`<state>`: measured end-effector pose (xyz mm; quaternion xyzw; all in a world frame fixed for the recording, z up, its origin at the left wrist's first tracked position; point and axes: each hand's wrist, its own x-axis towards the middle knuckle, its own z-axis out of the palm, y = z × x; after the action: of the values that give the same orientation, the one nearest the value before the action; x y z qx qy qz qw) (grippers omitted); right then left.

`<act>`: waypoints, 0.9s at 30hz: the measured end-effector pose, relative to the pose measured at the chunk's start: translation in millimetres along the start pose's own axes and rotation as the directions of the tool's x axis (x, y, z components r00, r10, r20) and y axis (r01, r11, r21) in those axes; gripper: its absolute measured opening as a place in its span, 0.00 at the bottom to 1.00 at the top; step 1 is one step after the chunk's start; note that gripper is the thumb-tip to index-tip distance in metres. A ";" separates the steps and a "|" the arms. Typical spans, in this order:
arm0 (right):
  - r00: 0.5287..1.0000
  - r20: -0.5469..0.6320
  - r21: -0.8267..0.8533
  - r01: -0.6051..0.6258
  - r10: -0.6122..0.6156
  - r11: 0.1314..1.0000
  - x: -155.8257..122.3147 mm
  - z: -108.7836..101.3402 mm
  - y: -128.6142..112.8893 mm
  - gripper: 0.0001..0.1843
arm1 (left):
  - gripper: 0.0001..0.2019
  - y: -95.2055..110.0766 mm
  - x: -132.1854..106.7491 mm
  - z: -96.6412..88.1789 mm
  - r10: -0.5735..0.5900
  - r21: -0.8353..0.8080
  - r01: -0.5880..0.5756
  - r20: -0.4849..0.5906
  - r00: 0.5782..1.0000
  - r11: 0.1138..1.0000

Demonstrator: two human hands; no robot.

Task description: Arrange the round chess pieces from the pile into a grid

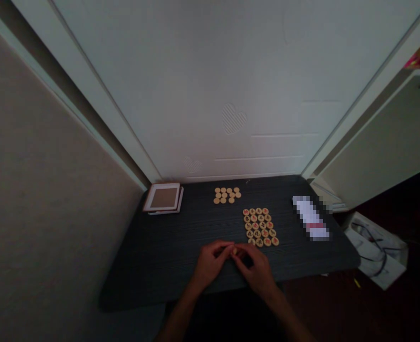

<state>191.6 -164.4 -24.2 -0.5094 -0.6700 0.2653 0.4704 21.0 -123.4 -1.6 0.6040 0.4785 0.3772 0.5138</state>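
My left hand [210, 262] and my right hand [255, 267] meet near the front of the dark table, with fingertips closed together. Pinched between them is a small round wooden Chinese chess piece [234, 250], mostly covered by the fingers. Just beyond my right hand, several face-up Chinese chess pieces [257, 226] with red or black characters lie in a block of rows. My right fingers partly overlap the nearest row's left end. Farther back, several plain-topped chess pieces [223, 195] lie in a smaller group, one of them resting against its neighbours.
A flat framed box [163, 197] sits at the table's [153, 256] back left. A blurred-out phone-like object [311, 218] lies on the right. Behind the table rises a white panel [195, 95] with heart patterns. A white bag [377, 249] stands on the floor at right.
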 end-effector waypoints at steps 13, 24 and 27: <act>0.999 0.004 0.014 -0.035 0.035 0.999 0.7 -2.6 -0.3 0.11 | 0.13 10.4 2.4 -13.2 0.037 0.014 -0.041 0.180 0.983 0.999; 0.998 0.010 0.011 0.056 -0.056 0.998 -1.9 -1.3 -0.4 0.12 | 0.11 -0.9 4.5 -3.4 -0.108 -0.077 0.114 0.080 0.991 0.990; 0.998 0.007 0.004 0.059 -0.059 0.998 -2.3 -1.0 -0.7 0.11 | 0.11 0.3 4.8 -2.4 -0.110 -0.061 0.115 0.075 0.991 0.991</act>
<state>192.3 -166.9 -24.0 -0.4874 -0.6861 0.2543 0.4764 20.0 -118.1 -1.0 0.5720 0.4804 0.3411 0.5707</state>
